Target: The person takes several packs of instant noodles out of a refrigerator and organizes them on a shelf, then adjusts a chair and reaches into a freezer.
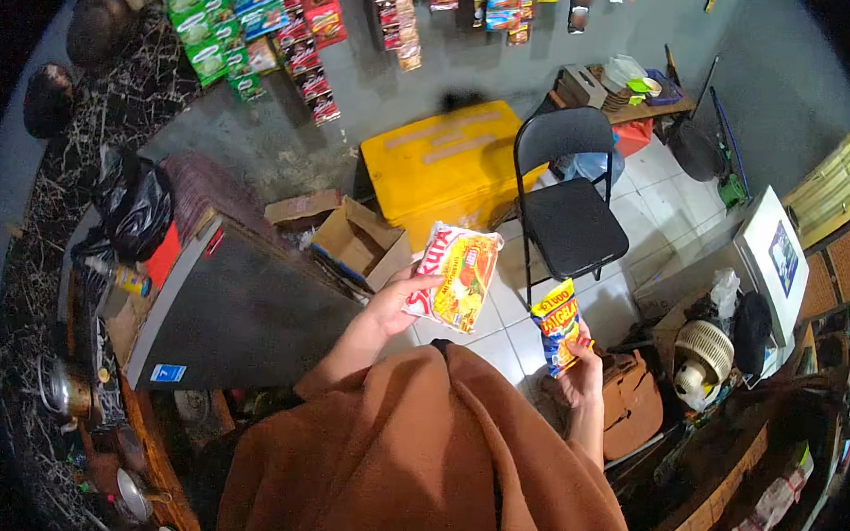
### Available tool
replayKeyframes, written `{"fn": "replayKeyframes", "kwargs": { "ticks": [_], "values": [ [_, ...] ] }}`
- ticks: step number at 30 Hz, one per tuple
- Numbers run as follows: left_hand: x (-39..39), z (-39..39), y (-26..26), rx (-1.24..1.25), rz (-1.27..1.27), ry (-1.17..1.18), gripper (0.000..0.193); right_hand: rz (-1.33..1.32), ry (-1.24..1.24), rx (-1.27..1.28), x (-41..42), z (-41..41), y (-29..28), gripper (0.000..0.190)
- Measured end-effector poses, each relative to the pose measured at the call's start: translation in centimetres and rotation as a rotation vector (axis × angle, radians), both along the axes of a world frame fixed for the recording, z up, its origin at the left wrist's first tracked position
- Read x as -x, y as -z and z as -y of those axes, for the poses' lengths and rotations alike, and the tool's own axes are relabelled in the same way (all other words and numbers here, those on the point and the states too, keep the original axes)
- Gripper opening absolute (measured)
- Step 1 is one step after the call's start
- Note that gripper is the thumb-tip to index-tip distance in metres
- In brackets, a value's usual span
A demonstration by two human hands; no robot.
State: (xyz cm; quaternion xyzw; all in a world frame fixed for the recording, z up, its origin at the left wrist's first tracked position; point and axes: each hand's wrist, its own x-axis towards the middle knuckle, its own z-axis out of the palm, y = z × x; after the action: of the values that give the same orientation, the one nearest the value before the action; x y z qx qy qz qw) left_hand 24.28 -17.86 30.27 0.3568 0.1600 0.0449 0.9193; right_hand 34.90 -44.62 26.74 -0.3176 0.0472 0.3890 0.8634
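My left hand [391,301] grips the left edge of an instant noodle packet [461,279], its thumb over the printed front. White, red and yellow cover this packet, and it bears large writing. Off to the right, a smaller blue and yellow snack packet [556,325] is held upright in my right hand [583,374], the fingers around its lower right side. The two packets are apart, both in front of my brown garment [414,440] and above the white tiled floor [508,336].
Ahead stand a black folding chair [577,216], a yellow box [446,157] and an open cardboard box [361,243]. At left is a dark panel [247,313]. Strips of sachets [206,26] hang along the wall. To the right are a brown bag [632,402] and a fan [702,355].
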Motion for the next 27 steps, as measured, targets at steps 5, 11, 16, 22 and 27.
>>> {"fn": "replayKeyframes", "kwargs": {
  "ticks": [5,11,16,22,27],
  "values": [
    [-7.2,-2.3,1.7,0.219,-0.137,0.184,0.037,-0.073,-0.029,-0.062,-7.2,-0.8,1.2,0.027],
    [-20.4,-2.8,1.5,0.054,-0.116,0.144,0.045,0.044,-0.017,0.225,-16.0,-4.1,-0.5,0.028],
    [-31.8,-1.6,-0.2,-0.438,0.065,0.082,0.049,0.163,-0.017,0.265,-23.8,-0.4,0.7,0.031],
    [-41.0,1.3,2.8,-0.636,0.037,-0.008,0.055,0.193,-0.03,0.294,-31.2,7.0,3.7,0.045],
    [-44.8,3.2,-2.0,-0.803,-0.01,-0.125,0.047,0.059,-0.085,0.108,-40.8,13.7,6.2,0.051]
  ]
}}
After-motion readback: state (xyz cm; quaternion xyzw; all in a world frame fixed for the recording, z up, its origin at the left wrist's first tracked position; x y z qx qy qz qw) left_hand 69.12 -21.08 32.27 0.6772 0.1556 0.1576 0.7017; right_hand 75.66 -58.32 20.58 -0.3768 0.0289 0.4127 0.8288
